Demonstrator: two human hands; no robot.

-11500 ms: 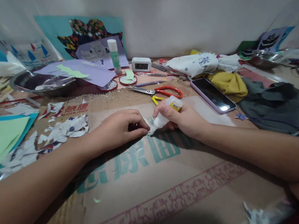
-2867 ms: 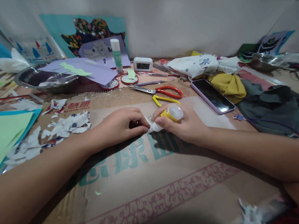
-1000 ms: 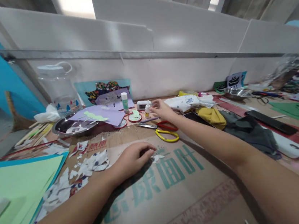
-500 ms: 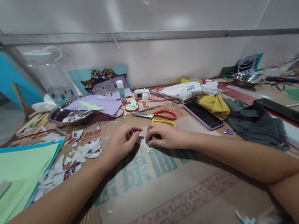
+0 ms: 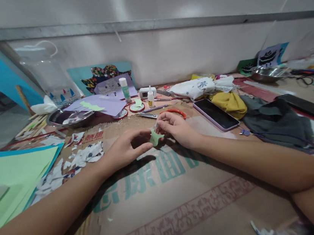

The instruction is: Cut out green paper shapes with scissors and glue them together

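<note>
A small light-green paper cutout [image 5: 156, 137] is held up just above the cardboard, between my two hands. My left hand [image 5: 127, 146] has its thumb and fingers closed about the paper's left edge. Thumb and fingers of my right hand [image 5: 177, 128] pinch the paper's upper right side; some fingertips are hidden. Right behind my right hand lie scissors [image 5: 177, 112] with a red handle loop. A small white glue bottle [image 5: 151, 98] stands farther back, beside a glue stick [image 5: 125, 89].
Printed cardboard [image 5: 168, 207] covers the table. Paper scraps [image 5: 87, 156] and green sheets [image 5: 18, 176] lie at left. A metal bowl [image 5: 53, 120] holds purple paper [image 5: 109, 105]. A phone [image 5: 216, 114], yellow cloth [image 5: 228, 105] and dark cloth [image 5: 274, 122] lie at right.
The green paper cutout now shows raised between my hands; white bits of paper lay under my fingers before. My right hand has lifted and turned, covering the scissors' yellow loop. The view has shifted slightly.
</note>
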